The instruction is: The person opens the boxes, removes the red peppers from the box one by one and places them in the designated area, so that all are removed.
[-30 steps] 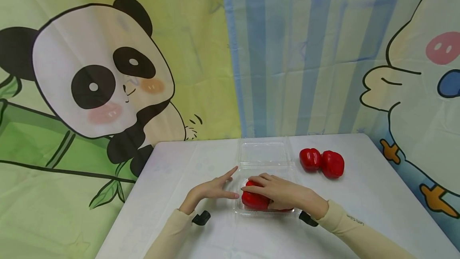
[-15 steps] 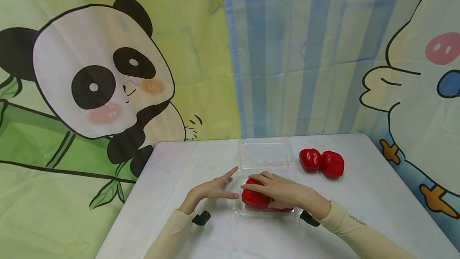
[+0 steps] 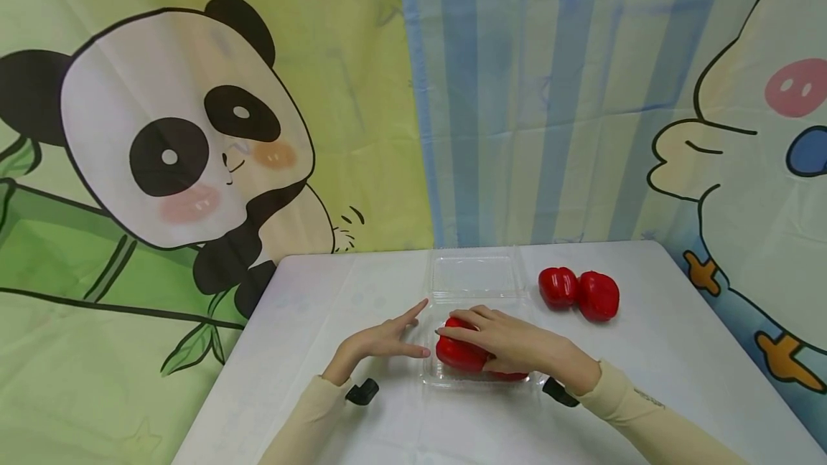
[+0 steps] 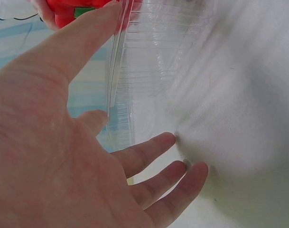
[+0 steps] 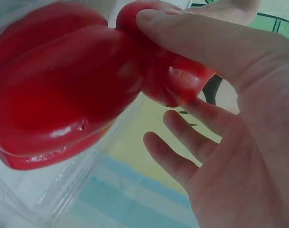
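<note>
A clear plastic clamshell box (image 3: 436, 382) lies open on the white table, its lid folded back. My right hand (image 3: 507, 339) grips a red bell pepper (image 3: 460, 351) over the box's left part, thumb and fingers on opposite sides of it in the right wrist view. A second red bell pepper (image 5: 59, 95) sits in the box beside it, mostly hidden under my hand in the head view. My left hand (image 3: 385, 339) is spread at the box's left side. In the left wrist view, its thumb reaches the box rim (image 4: 116, 61) and the other fingers hold nothing.
Two more red bell peppers (image 3: 558, 287) stand side by side at the table's back right, to the right of the lid (image 3: 478, 275). Behind the table (image 3: 342, 271) hangs a cloth backdrop with a panda (image 3: 194, 120) printed on it.
My right hand and the pepper it grips have shifted slightly up and to the right in the head view. The left hand, the box and the two far peppers have stayed put.
</note>
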The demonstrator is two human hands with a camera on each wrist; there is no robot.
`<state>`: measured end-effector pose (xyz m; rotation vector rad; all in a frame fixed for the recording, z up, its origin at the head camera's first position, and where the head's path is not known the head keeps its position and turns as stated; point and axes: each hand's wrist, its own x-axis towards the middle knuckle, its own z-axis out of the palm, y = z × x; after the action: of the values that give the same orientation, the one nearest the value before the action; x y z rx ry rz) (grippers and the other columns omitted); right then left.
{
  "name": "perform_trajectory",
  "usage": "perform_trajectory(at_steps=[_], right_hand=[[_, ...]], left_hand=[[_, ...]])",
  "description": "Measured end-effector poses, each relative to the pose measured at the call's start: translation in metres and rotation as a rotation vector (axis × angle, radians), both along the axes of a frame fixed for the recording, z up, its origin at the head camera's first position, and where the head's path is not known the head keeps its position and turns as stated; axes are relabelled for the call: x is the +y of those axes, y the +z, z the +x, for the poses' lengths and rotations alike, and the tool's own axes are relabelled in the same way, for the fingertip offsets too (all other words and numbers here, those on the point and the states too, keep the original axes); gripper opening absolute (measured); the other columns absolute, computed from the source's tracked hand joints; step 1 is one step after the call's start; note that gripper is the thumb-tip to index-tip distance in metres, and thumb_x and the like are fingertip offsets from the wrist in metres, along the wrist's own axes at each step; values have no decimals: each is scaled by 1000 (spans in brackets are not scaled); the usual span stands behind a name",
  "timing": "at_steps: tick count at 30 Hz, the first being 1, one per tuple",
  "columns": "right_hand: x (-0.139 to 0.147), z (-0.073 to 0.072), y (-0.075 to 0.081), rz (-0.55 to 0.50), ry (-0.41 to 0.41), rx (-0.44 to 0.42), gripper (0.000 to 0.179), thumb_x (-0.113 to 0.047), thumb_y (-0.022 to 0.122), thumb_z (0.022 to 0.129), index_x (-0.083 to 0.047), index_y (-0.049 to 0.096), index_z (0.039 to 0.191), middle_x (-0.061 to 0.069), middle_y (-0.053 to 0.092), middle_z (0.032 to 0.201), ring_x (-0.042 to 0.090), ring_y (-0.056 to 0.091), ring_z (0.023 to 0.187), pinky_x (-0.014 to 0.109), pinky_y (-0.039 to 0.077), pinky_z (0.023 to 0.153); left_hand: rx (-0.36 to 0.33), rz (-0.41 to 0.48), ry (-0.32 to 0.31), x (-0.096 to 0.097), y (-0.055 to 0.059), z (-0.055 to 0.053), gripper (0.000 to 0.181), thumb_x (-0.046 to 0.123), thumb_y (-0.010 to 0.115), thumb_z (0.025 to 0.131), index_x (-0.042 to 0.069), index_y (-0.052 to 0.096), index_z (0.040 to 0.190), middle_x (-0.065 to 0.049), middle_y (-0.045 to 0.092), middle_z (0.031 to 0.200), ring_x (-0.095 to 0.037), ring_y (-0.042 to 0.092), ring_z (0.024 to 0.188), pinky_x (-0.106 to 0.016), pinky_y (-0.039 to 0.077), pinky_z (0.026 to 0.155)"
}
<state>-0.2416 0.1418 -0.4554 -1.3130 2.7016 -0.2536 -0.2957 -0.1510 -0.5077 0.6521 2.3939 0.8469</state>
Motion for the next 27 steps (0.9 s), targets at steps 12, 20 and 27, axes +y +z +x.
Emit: perform_trajectory(at_steps=[12, 20, 27], right_hand=[[6, 4, 7, -22, 5, 45, 101, -21, 89, 75, -36, 31, 156, 2, 42, 154, 25, 40, 139, 45, 56, 97], [8, 4, 11, -34, -11, 25, 102, -22, 88, 76, -37, 29, 157, 2, 41, 155, 25, 40, 140, 46, 56, 97], [10, 5, 15, -64, -25, 15, 104, -21, 90, 74, -37, 29, 156, 2, 42, 155, 26, 40, 139, 45, 58, 94]], left_hand=[[-1, -5, 4, 0, -2, -1, 106, 56, 73, 85, 30, 7, 163, -19, 41, 156, -42, 37, 145, -70, 32, 112], [-4, -5, 9, 1, -2, -1, 105, 55, 73, 85, 30, 7, 163, -19, 41, 156, -43, 37, 145, -70, 33, 111], [-9, -3, 10, 2, -2, -1, 105, 54, 74, 85, 31, 7, 163, -19, 41, 156, -42, 37, 146, -70, 33, 111]])
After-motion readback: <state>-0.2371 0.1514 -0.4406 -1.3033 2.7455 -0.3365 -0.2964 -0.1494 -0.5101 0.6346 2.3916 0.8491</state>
